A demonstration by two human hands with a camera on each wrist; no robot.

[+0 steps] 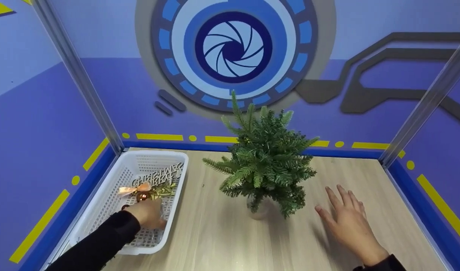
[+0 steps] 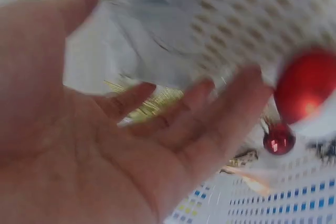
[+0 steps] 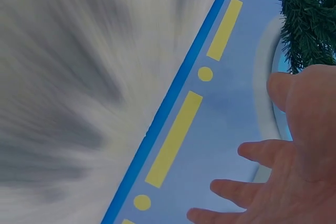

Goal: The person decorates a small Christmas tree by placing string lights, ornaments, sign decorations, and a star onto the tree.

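Note:
My left hand (image 1: 150,214) reaches down into a white plastic basket (image 1: 184,165). In the left wrist view its fingers (image 2: 231,103) are spread and loosely bent, with nothing gripped. A red ball ornament (image 2: 307,85) appears right by the fingertips, and a smaller red ball (image 2: 279,139) lies beyond. Crumpled clear plastic (image 2: 152,45) is close to the thumb, above gold tinsel (image 2: 157,103). My right hand (image 1: 348,222) hovers low over the table, fingers spread, holding nothing. To its left stands a small artificial Christmas tree (image 1: 267,162) on a pale round base (image 1: 259,210).
Also in the basket are silvery "Merry Christmas" letters (image 1: 158,175), a peach ribbon bow (image 1: 134,189) and a shiny copper-coloured ball (image 1: 143,196). The wooden tabletop (image 1: 211,233) is bounded by blue-purple printed walls (image 1: 113,90) with metal corner posts (image 1: 79,75).

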